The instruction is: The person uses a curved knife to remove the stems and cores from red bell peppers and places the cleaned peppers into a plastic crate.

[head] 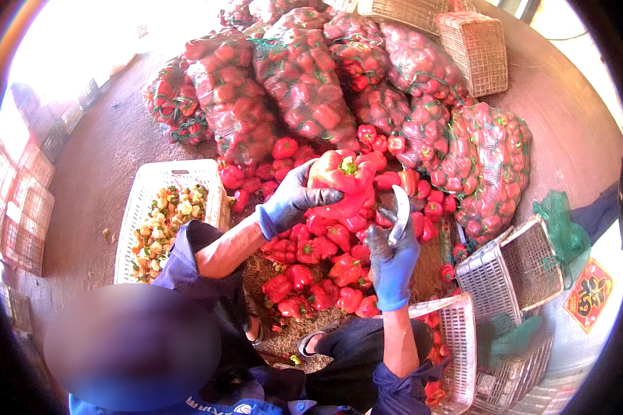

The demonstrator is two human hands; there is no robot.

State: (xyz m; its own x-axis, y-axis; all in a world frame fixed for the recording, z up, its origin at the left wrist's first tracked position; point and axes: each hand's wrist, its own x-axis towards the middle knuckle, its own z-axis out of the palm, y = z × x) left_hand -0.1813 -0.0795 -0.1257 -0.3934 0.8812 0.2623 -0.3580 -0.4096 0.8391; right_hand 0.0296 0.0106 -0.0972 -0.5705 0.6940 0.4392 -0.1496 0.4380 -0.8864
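Both my hands wear blue gloves with dark palms. My left hand point(296, 199) grips a large red bell pepper point(337, 174), its green stem facing up. To the right of it, my right hand point(394, 259) is closed around a knife with a curved metal blade point(402, 207); the blade points up and is apart from the pepper. Below and around my hands lies a pile of loose red bell peppers point(309, 250) on the floor. At the left, a white plastic basket point(126, 228) holds many pale cut-out pepper cores point(184, 207) with green stems.
Full mesh sacks of red peppers point(306, 88) stand beyond the pile. A white basket point(459, 342) with red peppers is at my right, near tilted baskets point(485, 280) and green netting point(563, 233). A wicker-patterned basket point(477, 57) stands at the back right; stacked crates point(23, 207) line the left.
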